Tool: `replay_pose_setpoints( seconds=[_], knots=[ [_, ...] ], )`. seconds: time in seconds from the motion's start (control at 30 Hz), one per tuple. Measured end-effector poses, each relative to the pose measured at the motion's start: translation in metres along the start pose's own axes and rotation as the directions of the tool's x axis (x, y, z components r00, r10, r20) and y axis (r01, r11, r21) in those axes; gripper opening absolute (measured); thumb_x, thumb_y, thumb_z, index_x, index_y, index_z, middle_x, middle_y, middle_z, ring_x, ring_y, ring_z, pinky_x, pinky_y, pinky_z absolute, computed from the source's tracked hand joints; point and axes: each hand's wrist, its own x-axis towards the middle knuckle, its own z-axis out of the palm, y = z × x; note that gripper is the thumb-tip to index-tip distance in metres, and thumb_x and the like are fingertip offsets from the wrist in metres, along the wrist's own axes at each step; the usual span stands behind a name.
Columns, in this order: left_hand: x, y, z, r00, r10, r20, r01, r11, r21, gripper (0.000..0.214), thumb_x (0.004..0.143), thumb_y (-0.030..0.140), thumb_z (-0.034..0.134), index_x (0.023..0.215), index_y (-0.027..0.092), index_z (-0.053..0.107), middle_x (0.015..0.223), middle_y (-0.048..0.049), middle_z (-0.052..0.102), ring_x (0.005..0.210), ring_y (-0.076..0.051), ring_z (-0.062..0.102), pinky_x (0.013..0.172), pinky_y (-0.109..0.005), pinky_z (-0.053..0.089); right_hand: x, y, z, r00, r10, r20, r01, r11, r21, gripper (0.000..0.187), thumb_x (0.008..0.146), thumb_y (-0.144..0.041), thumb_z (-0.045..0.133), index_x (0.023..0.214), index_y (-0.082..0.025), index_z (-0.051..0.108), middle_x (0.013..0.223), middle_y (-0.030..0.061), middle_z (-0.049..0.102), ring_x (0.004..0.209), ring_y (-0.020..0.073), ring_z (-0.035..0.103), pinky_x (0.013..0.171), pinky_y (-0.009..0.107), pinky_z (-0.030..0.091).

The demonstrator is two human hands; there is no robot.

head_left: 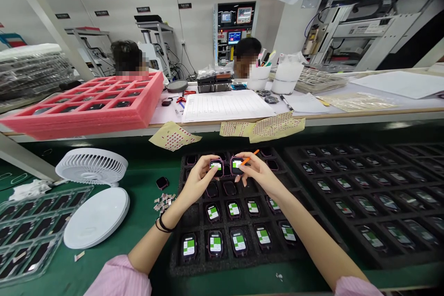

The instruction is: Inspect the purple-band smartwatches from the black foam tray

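Hands both forward over a black foam tray (176, 263): left hand (197, 180) pinches a square black smartwatch (216, 167); right hand (259, 173) grips a thin orange stick (249, 157), tip on a second smartwatch (237, 165).

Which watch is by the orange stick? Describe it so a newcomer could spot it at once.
On the green mat, find the black foam tray nearest the fan. Two watches are lifted above it; yours is in the right hand, orange stick at its screen, unlike the one in the left hand.
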Motion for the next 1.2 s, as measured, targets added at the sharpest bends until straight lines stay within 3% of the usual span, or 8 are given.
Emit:
replay_pose_setpoints(
  seconds=[0.23,0.4,0.5,0.63,0.83,0.93,1.07,1.2],
  knots=[
    [0.001,-0.004,-0.001,1.000,-0.017,0.016,0.017,1.000,0.001,0.036,0.088,0.039,0.052,0.117,0.018,0.049,0.107,-0.0082,0.058,0.080,-0.014,0.059,0.058,-0.020,0.047,0.003,0.006,-0.003,0.999,-0.018,-0.034,0.018,1.000,-0.004,0.028,0.080,-0.031,0.067,0.103,-0.021,0.055,0.081,-0.0016,0.056,0.052,0.0100,0.063,0.041,0.020,0.046],
    [0.002,-0.008,-0.002,0.999,-0.019,0.040,0.015,0.996,0.087,0.046,0.082,0.030,0.061,0.123,0.018,0.045,0.107,-0.0084,0.059,0.086,-0.016,0.059,0.066,-0.023,0.048,0.005,0.009,-0.005,1.000,0.004,0.028,-0.004,1.000,0.011,0.040,0.074,-0.029,0.072,0.108,-0.022,0.052,0.090,0.0009,0.056,0.066,0.0147,0.067,0.043,0.021,0.049],
    [0.003,-0.010,-0.003,0.999,-0.026,0.032,0.022,0.993,0.114,0.045,0.080,0.029,0.063,0.121,0.018,0.047,0.104,-0.0081,0.059,0.084,-0.016,0.059,0.067,-0.024,0.049,0.006,0.010,-0.004,0.999,0.006,0.040,-0.006,1.000,0.013,0.045,0.070,-0.027,0.076,0.108,-0.023,0.051,0.091,0.0009,0.055,0.068,0.0155,0.068,0.043,0.020,0.049],
    [0.004,-0.010,-0.002,0.999,-0.032,0.003,0.032,0.999,0.025,0.036,0.080,0.032,0.062,0.111,0.017,0.051,0.099,-0.0063,0.059,0.081,-0.015,0.059,0.069,-0.026,0.052,0.006,0.011,-0.005,1.000,0.002,0.013,-0.002,1.000,-0.003,0.038,0.074,-0.030,0.072,0.106,-0.022,0.053,0.089,0.0007,0.057,0.062,0.0137,0.067,0.044,0.021,0.049],
    [0.004,-0.002,0.000,0.995,-0.088,-0.037,0.088,0.996,-0.007,0.031,0.081,0.043,0.061,0.097,0.017,0.057,0.084,-0.0029,0.061,0.063,-0.011,0.058,0.049,-0.020,0.047,0.004,0.006,-0.004,0.996,0.021,-0.090,-0.027,0.998,-0.062,0.028,0.078,-0.039,0.066,0.095,-0.018,0.059,0.064,-0.0037,0.056,0.045,0.0118,0.061,0.040,0.022,0.045],
    [0.004,0.000,0.001,0.994,-0.100,-0.038,0.100,0.995,-0.014,0.033,0.081,0.048,0.059,0.091,0.016,0.058,0.076,-0.0014,0.060,0.054,-0.010,0.055,0.042,-0.018,0.042,0.004,0.004,-0.003,0.992,0.033,-0.121,-0.042,0.997,-0.070,0.027,0.077,-0.041,0.066,0.090,-0.018,0.060,0.062,-0.0041,0.056,0.041,0.0103,0.058,0.038,0.021,0.043],
    [0.004,0.001,0.002,0.994,-0.106,-0.035,0.106,0.994,-0.021,0.034,0.081,0.050,0.057,0.087,0.016,0.058,0.066,0.0012,0.057,0.048,-0.009,0.052,0.039,-0.018,0.038,0.004,0.004,-0.003,0.991,0.033,-0.127,-0.042,0.997,-0.069,0.027,0.076,-0.041,0.067,0.088,-0.018,0.060,0.063,-0.0040,0.057,0.039,0.0095,0.057,0.036,0.021,0.041],
    [0.004,0.001,0.001,0.995,-0.100,-0.006,0.100,0.995,-0.021,0.033,0.083,0.047,0.056,0.092,0.016,0.058,0.074,-0.0002,0.060,0.052,-0.009,0.054,0.042,-0.019,0.041,0.004,0.004,-0.003,0.992,0.030,-0.119,-0.039,0.997,-0.073,0.026,0.076,-0.041,0.067,0.089,-0.019,0.060,0.064,-0.0043,0.057,0.040,0.0097,0.058,0.037,0.021,0.041]
  ],
)
